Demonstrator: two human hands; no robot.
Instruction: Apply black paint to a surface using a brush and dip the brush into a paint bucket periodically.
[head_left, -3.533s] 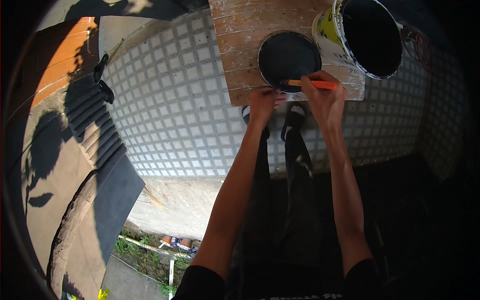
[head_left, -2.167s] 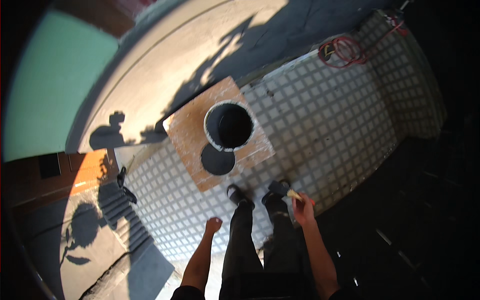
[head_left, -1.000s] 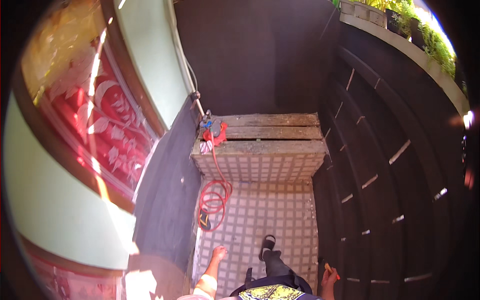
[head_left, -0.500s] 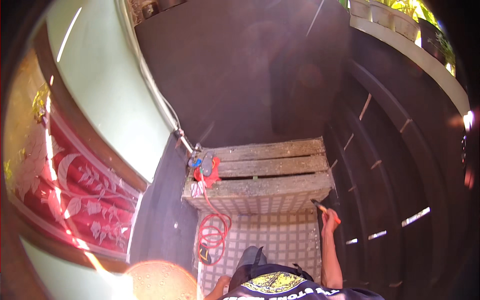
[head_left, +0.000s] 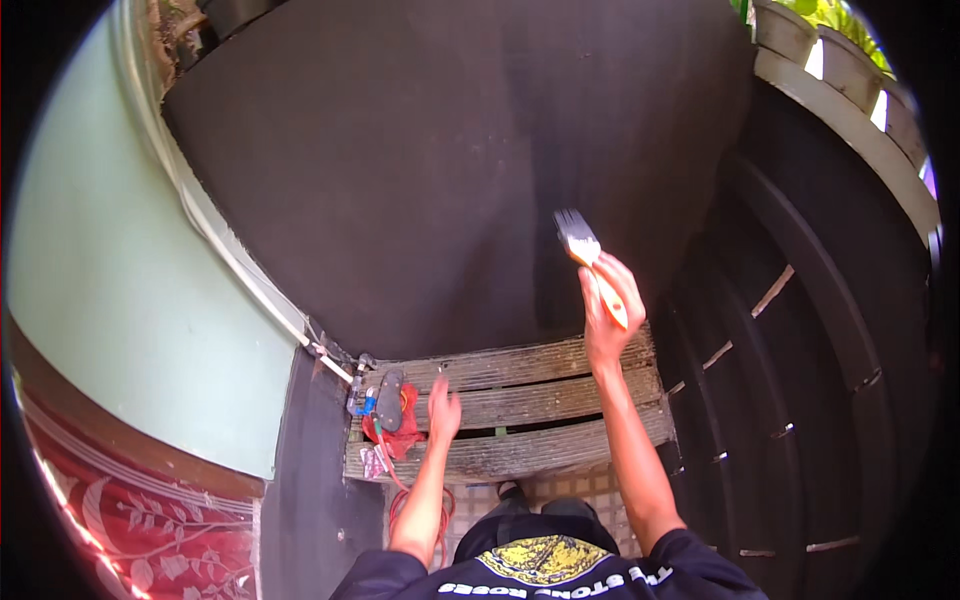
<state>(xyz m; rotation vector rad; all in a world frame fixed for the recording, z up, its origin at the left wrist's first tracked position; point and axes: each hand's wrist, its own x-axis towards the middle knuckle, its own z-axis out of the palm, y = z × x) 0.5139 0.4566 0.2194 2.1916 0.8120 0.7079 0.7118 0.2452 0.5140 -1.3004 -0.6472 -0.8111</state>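
A paintbrush (head_left: 577, 237) with dark bristles, a pale ferrule and an orange-and-white handle is raised in front of the dark painted wall (head_left: 400, 180). My right hand (head_left: 615, 297) is closed round its handle, and the bristles point up and to the left. Whether the bristles touch the wall, I cannot tell. Lower and to the left, my left hand (head_left: 443, 410) hovers over the slatted wooden bench (head_left: 545, 400), empty, with its fingers apart. Nearest to it are a red cloth (head_left: 403, 430) and a dark grey oblong object (head_left: 391, 400) on the bench.
A red hose (head_left: 398, 478) runs from a blue-handled tap (head_left: 368, 403) over the bench's front edge. Dark slatted panelling (head_left: 790, 400) closes in on the right, below potted plants (head_left: 850, 65) on a ledge. A white pipe (head_left: 255, 270) follows the pale green wall (head_left: 130, 250).
My right hand has lifted the paintbrush from beside the bench's right end to the far wall. My left hand has come up over the bench. The view has shifted upward and closer to the wall.
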